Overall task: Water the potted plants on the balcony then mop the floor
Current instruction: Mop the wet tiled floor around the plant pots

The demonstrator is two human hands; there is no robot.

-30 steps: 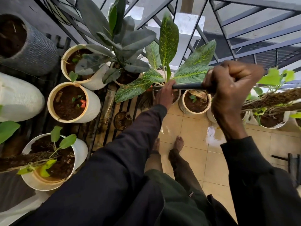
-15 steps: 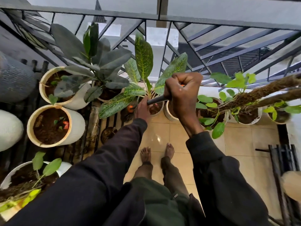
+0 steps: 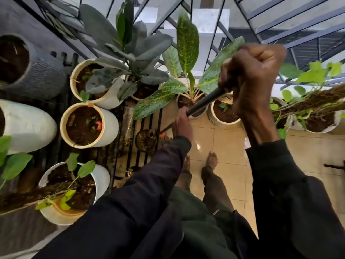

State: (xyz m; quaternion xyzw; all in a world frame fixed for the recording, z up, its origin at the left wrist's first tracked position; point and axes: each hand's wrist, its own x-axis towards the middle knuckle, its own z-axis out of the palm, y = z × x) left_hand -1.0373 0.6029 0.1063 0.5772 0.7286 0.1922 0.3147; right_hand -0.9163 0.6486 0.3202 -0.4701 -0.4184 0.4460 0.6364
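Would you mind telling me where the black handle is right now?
In the head view the black handle slants across centre frame, its upper end in the right hand and its lower end at the left hand, above the speckled-leaf plant's pot.

**Both hands closed on one dark handle**

Right hand (image 3: pixel 252 75) raised high and near the camera, curled into a tight fist around the upper end of a slim black rod-like handle (image 3: pixel 205 101), knuckles up, wrist bent downward into a dark long sleeve (image 3: pixel 291 193). Left hand (image 3: pixel 182 124) lower and farther out, wrapped around the same handle at its lower visible end, back of the hand facing up. Left arm stretched forward in a dark sleeve (image 3: pixel 130 193), almost straight. Right forearm steeper, elbow low at the right edge. Bare feet (image 3: pixel 211 159) planted side by side below, legs in dark trousers.
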